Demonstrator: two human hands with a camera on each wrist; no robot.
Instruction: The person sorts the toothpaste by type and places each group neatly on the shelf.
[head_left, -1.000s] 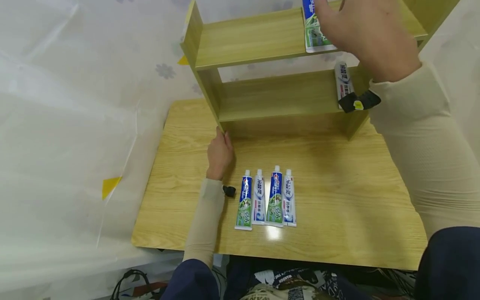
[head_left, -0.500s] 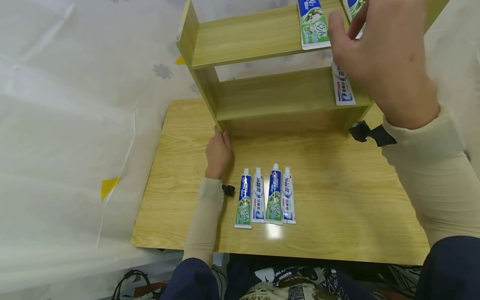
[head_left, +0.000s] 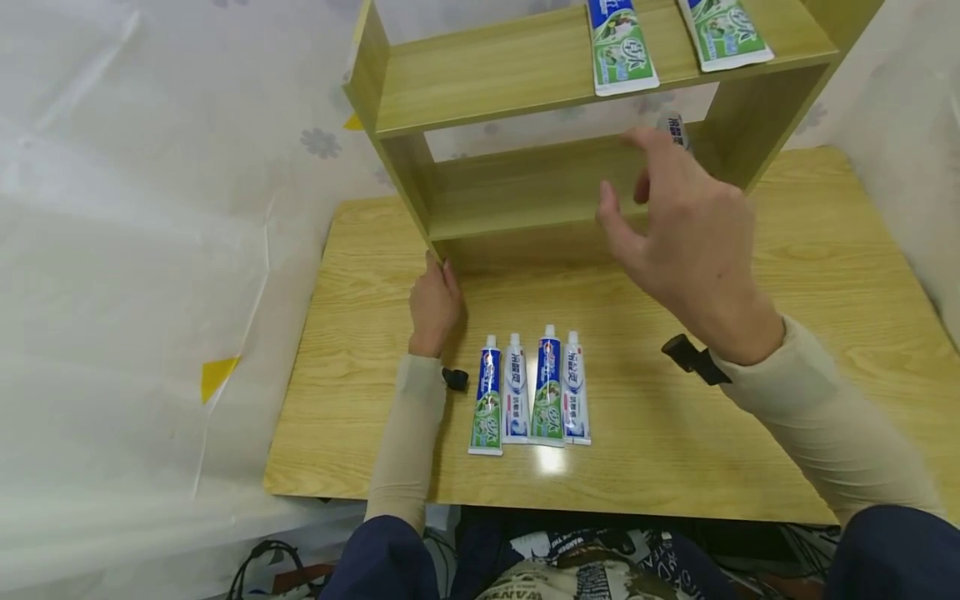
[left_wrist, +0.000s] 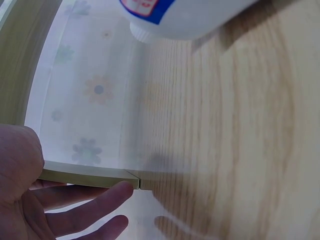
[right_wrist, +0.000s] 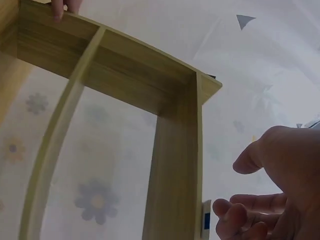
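Note:
My left hand (head_left: 435,307) grips the lower front edge of the left side panel of a wooden shelf (head_left: 480,83); in the left wrist view its fingers (left_wrist: 90,212) lie under the panel edge. My right hand (head_left: 693,242) hangs in front of the lower board, fingers loosely bent, holding nothing. Two blue-green toothpaste tubes, a left one (head_left: 624,54) and a right one (head_left: 726,33), lie on the upper board. A white toothpaste tube (head_left: 675,129) on the lower board is partly hidden behind my right hand.
Several toothpaste tubes lie side by side on the table (head_left: 675,467): a blue-green tube (head_left: 487,400) at the left, a white tube (head_left: 516,392), another blue-green tube (head_left: 548,387) and another white tube (head_left: 575,392). White sheeting (head_left: 135,250) hangs at the left.
My right hand has let go at the upper board's right-hand blue-green toothpaste tube and come down and left, before the lower board. My left hand stays on the shelf panel.

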